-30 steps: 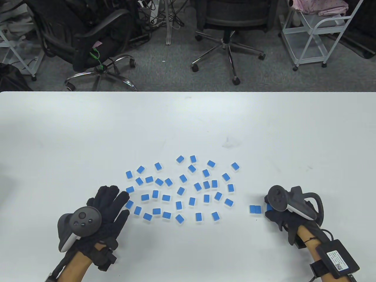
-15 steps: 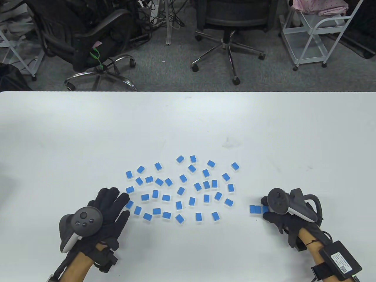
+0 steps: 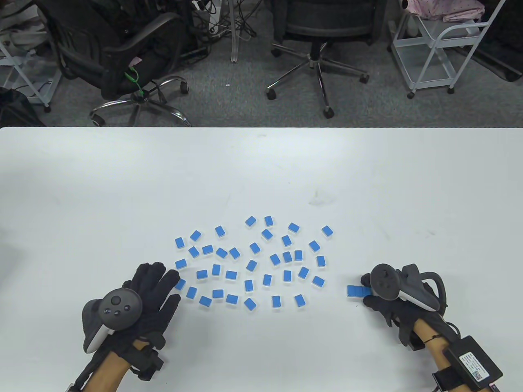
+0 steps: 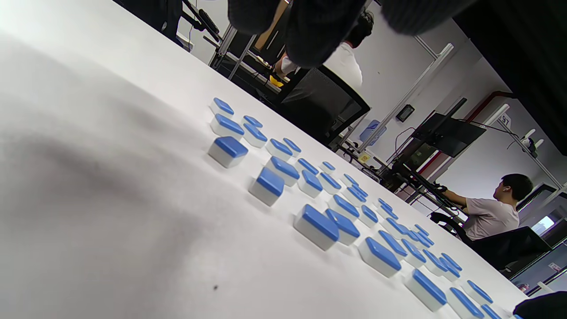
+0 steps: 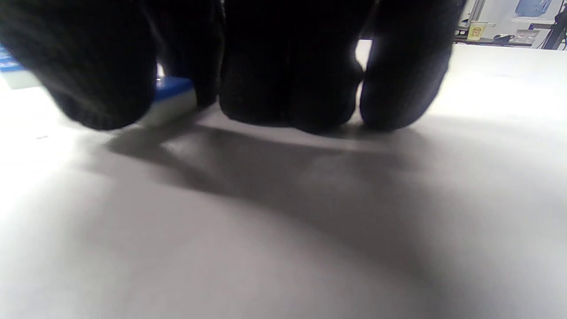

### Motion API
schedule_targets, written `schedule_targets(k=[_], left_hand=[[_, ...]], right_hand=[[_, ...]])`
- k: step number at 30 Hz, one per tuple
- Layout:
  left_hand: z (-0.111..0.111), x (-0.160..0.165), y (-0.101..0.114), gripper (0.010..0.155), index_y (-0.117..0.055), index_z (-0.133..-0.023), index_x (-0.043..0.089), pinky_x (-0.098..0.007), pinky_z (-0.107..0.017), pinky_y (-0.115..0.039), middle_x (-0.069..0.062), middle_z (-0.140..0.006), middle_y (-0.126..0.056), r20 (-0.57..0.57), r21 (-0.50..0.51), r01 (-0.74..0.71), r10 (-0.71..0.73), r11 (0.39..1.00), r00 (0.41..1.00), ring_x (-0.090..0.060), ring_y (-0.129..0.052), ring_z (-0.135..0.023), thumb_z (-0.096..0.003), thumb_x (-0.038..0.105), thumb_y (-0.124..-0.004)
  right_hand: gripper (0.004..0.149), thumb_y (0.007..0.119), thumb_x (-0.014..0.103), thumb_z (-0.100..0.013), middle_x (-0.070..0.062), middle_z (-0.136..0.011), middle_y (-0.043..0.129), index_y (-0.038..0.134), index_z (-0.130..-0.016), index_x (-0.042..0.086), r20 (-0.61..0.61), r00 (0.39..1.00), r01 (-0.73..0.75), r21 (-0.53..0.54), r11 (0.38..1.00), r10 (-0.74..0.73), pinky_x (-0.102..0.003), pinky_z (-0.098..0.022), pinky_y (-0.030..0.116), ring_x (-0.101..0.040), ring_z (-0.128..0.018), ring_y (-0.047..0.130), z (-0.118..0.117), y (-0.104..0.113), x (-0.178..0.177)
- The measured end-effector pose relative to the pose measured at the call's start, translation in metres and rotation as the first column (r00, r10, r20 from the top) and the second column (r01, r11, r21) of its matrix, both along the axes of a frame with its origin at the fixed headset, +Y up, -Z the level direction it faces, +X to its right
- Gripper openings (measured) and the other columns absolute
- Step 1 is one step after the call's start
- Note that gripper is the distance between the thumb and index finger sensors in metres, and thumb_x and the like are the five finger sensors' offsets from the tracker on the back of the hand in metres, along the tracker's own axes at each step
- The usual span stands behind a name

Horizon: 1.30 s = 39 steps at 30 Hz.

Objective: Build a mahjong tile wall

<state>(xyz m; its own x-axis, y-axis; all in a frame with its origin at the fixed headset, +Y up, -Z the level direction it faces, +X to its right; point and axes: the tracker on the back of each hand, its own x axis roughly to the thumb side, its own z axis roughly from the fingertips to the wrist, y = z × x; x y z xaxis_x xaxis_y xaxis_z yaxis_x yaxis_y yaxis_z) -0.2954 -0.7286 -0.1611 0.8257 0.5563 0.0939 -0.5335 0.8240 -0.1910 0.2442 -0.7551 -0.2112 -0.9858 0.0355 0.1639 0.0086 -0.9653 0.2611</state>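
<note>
Several blue-backed mahjong tiles [image 3: 251, 265] lie scattered flat on the white table [image 3: 261, 171]; the left wrist view shows these tiles [image 4: 315, 226] with white undersides. A short row of tiles [image 3: 355, 290] lies to the right of the scatter. My right hand [image 3: 368, 292] is at the row's right end, its fingers curled down on the end tile [image 5: 170, 99], which sits between thumb and fingers. My left hand [image 3: 157, 274] lies flat with straight fingers at the scatter's left edge, fingertips beside a tile [image 3: 180, 283], holding nothing.
Office chairs [image 3: 314, 24] and a white metal cart [image 3: 441, 45] stand on the floor beyond the table's far edge. In the left wrist view a seated person [image 4: 491, 212] works at a desk in the background.
My right hand has slid a little to the left, bringing its tile up against the two-tile row. My left hand has barely shifted.
</note>
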Motion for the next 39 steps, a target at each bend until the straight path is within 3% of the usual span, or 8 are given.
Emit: schedule_targets(k=[16, 21, 24, 27, 32, 33, 39], left_hand=[[0.001, 0.0, 0.0, 0.067, -0.052, -0.112, 0.033, -0.065, -0.077, -0.017, 0.0, -0.123, -0.03, 0.004, 0.001, -0.001, 0.001, 1.0, 1.0, -0.031, -0.017, -0.114, -0.051, 0.06, -0.055], [0.002, 0.0, 0.0, 0.067, -0.052, -0.112, 0.033, -0.065, -0.077, -0.017, 0.0, -0.123, -0.03, 0.006, 0.002, -0.001, 0.001, 1.0, 1.0, -0.031, -0.017, -0.114, -0.051, 0.06, -0.055], [0.002, 0.0, 0.0, 0.067, -0.052, -0.112, 0.033, -0.065, -0.077, -0.017, -0.001, -0.123, -0.03, 0.004, 0.007, -0.001, 0.001, 1.0, 1.0, -0.031, -0.017, -0.114, -0.051, 0.06, -0.056], [0.002, 0.0, 0.002, 0.067, -0.052, -0.112, 0.033, -0.065, -0.077, -0.017, 0.0, -0.123, -0.03, 0.007, 0.018, -0.007, 0.007, 1.0, 1.0, -0.031, -0.017, -0.114, -0.051, 0.06, -0.056], [0.002, 0.003, 0.004, 0.067, -0.052, -0.112, 0.033, -0.065, -0.077, -0.018, -0.001, -0.123, -0.031, 0.016, 0.04, -0.006, 0.005, 0.999, 1.0, -0.031, -0.017, -0.114, -0.0509, 0.06, -0.056], [0.002, 0.003, 0.005, 0.066, -0.052, -0.112, 0.033, -0.065, -0.077, -0.018, -0.001, -0.123, -0.031, 0.012, 0.045, -0.004, 0.003, 0.999, 1.0, -0.031, -0.018, -0.114, -0.0509, 0.06, -0.056], [0.001, 0.001, 0.005, 0.066, -0.052, -0.112, 0.034, -0.065, -0.077, -0.018, -0.001, -0.123, -0.031, 0.013, 0.047, -0.006, 0.005, 0.999, 1.0, -0.031, -0.018, -0.114, -0.0508, 0.06, -0.056]], right_hand=[[0.057, 0.086, 0.052, -0.031, -0.001, -0.077, 0.088, 0.072, -0.084, 0.035, 0.007, 1.0, -0.002, 0.005, 1.0, 0.002, -0.057, -0.057, 0.08, -0.028, -0.067, 0.09, 0.002, -0.001, 0.0], [0.063, 0.084, 0.054, -0.031, -0.001, -0.08, 0.086, 0.067, -0.089, 0.036, 0.015, 1.0, -0.003, -0.024, 1.0, 0.003, -0.057, -0.058, 0.079, -0.028, -0.069, 0.089, 0.001, 0.0, 0.001], [0.063, 0.08, 0.054, -0.033, -0.002, -0.084, 0.083, 0.063, -0.091, 0.036, 0.068, 0.995, 0.078, -0.082, 0.994, -0.073, -0.056, -0.061, 0.077, -0.028, -0.072, 0.088, -0.003, 0.003, 0.011], [0.059, 0.076, 0.049, -0.037, -0.004, -0.093, 0.078, 0.062, -0.093, 0.035, 0.21, 0.95, 0.249, -0.056, 0.967, -0.233, -0.056, -0.063, 0.076, -0.031, -0.08, 0.084, -0.008, 0.005, 0.034], [0.056, 0.079, 0.042, -0.039, -0.006, -0.099, 0.075, 0.064, -0.092, 0.035, 0.351, 0.875, 0.35, 0.016, 0.937, -0.333, -0.046, -0.057, 0.087, -0.032, -0.087, 0.083, -0.031, 0.007, 0.054], [0.056, 0.079, 0.041, -0.04, -0.007, -0.101, 0.073, 0.063, -0.093, 0.036, 0.364, 0.866, 0.373, -0.013, 0.928, -0.343, -0.046, -0.058, 0.086, -0.032, -0.089, 0.08, -0.04, 0.007, 0.05], [0.063, 0.084, 0.04, -0.038, 0.0, -0.103, 0.072, 0.053, -0.093, 0.045, 0.308, 0.94, 0.184, -0.082, 0.98, -0.15, -0.047, -0.058, 0.087, -0.028, -0.091, 0.078, -0.085, 0.01, -0.01]])
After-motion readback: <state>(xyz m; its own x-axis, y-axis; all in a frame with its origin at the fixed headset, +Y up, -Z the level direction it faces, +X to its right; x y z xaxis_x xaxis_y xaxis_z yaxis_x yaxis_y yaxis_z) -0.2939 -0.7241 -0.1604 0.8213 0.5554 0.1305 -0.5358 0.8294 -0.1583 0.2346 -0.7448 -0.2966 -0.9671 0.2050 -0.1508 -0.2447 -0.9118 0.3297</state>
